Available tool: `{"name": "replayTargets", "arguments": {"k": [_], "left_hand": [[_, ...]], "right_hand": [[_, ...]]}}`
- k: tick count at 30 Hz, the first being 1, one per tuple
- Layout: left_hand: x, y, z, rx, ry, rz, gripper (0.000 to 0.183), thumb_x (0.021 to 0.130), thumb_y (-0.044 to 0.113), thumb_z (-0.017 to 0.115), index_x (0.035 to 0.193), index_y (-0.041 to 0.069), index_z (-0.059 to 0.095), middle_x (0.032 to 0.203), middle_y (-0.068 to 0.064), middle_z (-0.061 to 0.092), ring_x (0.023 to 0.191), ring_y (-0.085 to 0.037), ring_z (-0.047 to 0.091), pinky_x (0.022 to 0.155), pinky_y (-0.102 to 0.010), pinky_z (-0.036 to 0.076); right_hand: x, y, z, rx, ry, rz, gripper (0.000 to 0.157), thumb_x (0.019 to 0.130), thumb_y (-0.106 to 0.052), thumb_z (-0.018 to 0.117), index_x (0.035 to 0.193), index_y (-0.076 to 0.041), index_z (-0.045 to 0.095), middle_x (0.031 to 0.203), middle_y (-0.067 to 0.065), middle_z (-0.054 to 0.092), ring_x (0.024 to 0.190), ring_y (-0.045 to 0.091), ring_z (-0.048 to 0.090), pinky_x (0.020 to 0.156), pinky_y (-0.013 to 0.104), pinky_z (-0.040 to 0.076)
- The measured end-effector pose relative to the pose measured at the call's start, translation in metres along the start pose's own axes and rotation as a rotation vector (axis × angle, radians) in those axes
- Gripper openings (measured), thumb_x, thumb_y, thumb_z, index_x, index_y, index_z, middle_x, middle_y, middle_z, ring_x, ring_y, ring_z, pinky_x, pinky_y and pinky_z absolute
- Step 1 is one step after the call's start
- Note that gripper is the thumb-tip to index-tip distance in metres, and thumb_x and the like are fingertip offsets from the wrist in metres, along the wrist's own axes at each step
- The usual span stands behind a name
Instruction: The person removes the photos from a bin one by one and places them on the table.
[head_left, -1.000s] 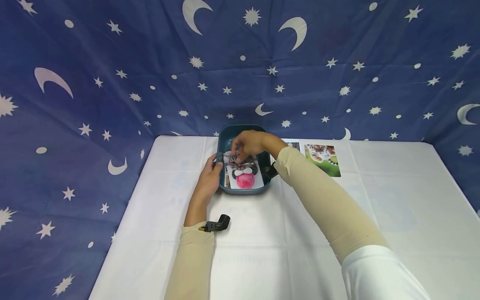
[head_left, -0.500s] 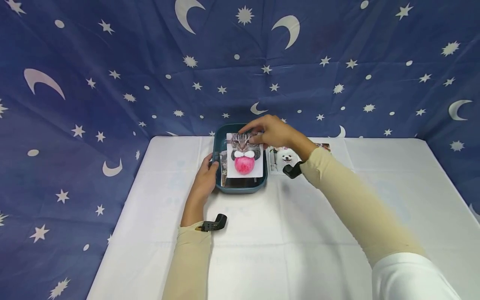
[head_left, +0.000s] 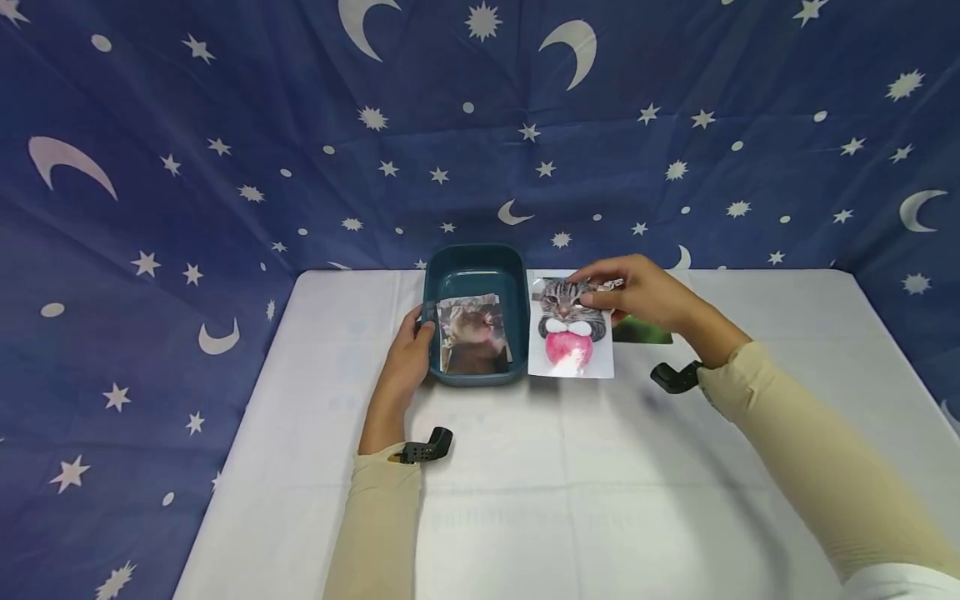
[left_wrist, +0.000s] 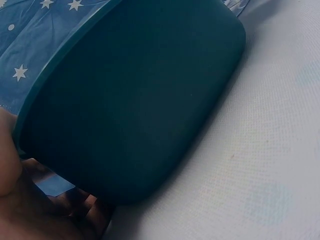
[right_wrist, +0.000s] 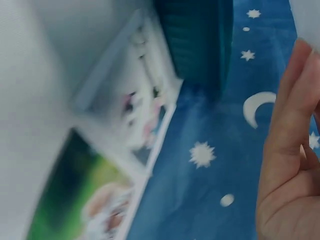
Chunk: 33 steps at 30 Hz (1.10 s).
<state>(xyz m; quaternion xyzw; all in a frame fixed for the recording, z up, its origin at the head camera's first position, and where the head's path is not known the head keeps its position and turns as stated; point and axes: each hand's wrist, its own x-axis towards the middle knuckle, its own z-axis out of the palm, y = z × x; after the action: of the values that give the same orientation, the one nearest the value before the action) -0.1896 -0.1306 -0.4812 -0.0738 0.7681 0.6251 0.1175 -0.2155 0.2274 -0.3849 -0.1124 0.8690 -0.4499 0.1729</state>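
Note:
My left hand grips the left side of a teal plastic tub, thumb at the rim; in the left wrist view its fingers curl against the tub's end. Inside lie several stacked photo cards, the top one brownish. To the tub's right, my right hand pinches a photo card of a tabby cat with a pink ball, thumb on its front near the upper right edge. Held above the table, the cat card hides the white dog photo card, which shows blurred in the right wrist view.
A tiger photo card with a green background lies right of the dog card, partly hidden by my right hand. White cloth covers the table. A blue curtain with moons and stars hangs behind its back edge.
My right hand has lifted the cat card out of the tub and carried it right, over the dog card. The brownish photo is uncovered in the tub. My left hand keeps its hold.

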Motion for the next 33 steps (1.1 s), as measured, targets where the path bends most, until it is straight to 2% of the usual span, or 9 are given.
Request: {"name": "replayTargets", "arguments": {"k": [4,7,11,16,20,24,33], "left_hand": [[0.000,0.002,0.000,-0.005,0.000,0.002,0.054,0.111,0.035,0.038,0.162,0.022,0.026,0.166,-0.007,0.033,0.155,-0.025,0.027,0.127,-0.048,0.022],[0.001,0.003,0.001,-0.003,0.001,0.006,0.055,0.111,0.034,0.038,0.162,0.021,0.026,0.165,-0.008,0.035,0.154,-0.025,0.029,0.126,-0.048,0.023],[0.003,0.001,0.001,-0.005,0.005,0.008,0.054,0.111,0.032,0.038,0.162,0.020,0.026,0.164,-0.009,0.036,0.153,-0.026,0.030,0.126,-0.048,0.023],[0.003,0.000,0.002,-0.001,0.006,-0.014,0.054,0.111,0.034,0.039,0.162,0.023,0.026,0.166,-0.008,0.033,0.155,-0.026,0.026,0.127,-0.047,0.022],[0.002,0.000,0.003,0.011,0.004,-0.036,0.055,0.111,0.037,0.039,0.163,0.025,0.026,0.167,-0.007,0.031,0.156,-0.026,0.025,0.127,-0.048,0.022],[0.003,0.000,0.002,0.013,0.014,-0.026,0.054,0.111,0.036,0.039,0.162,0.025,0.027,0.166,-0.007,0.033,0.155,-0.026,0.026,0.127,-0.048,0.023],[0.003,-0.001,0.000,-0.003,0.015,-0.018,0.054,0.111,0.034,0.039,0.162,0.025,0.028,0.165,-0.007,0.034,0.155,-0.025,0.027,0.126,-0.048,0.023]], "right_hand": [[-0.013,0.022,-0.003,0.013,0.015,0.022,0.035,0.097,-0.021,0.073,0.132,-0.022,0.070,0.114,0.010,0.066,0.081,0.025,0.063,0.067,0.040,0.061],[-0.018,0.039,0.000,0.034,0.021,0.021,0.035,0.096,-0.020,0.074,0.130,-0.017,0.070,0.106,0.012,0.065,0.072,0.023,0.060,0.063,0.040,0.059],[-0.021,0.059,0.008,0.019,0.008,-0.001,0.032,0.094,-0.021,0.075,0.124,-0.011,0.070,0.103,0.013,0.064,0.068,0.022,0.060,0.061,0.041,0.059],[-0.023,0.075,0.024,-0.012,0.019,0.001,0.026,0.091,-0.022,0.079,0.114,-0.011,0.072,0.100,0.011,0.066,0.065,0.022,0.060,0.058,0.039,0.059],[-0.023,0.083,0.037,-0.044,0.052,0.009,0.022,0.087,-0.021,0.083,0.105,-0.012,0.074,0.097,0.010,0.066,0.062,0.020,0.061,0.054,0.037,0.058],[-0.021,0.084,0.046,-0.086,0.086,0.022,0.020,0.085,-0.021,0.085,0.099,-0.012,0.074,0.094,0.010,0.066,0.056,0.021,0.063,0.052,0.036,0.057],[-0.018,0.080,0.051,-0.255,0.105,0.020,0.028,0.082,-0.028,0.087,0.099,-0.013,0.074,0.090,0.006,0.069,0.054,0.017,0.064,0.052,0.031,0.055]]}}
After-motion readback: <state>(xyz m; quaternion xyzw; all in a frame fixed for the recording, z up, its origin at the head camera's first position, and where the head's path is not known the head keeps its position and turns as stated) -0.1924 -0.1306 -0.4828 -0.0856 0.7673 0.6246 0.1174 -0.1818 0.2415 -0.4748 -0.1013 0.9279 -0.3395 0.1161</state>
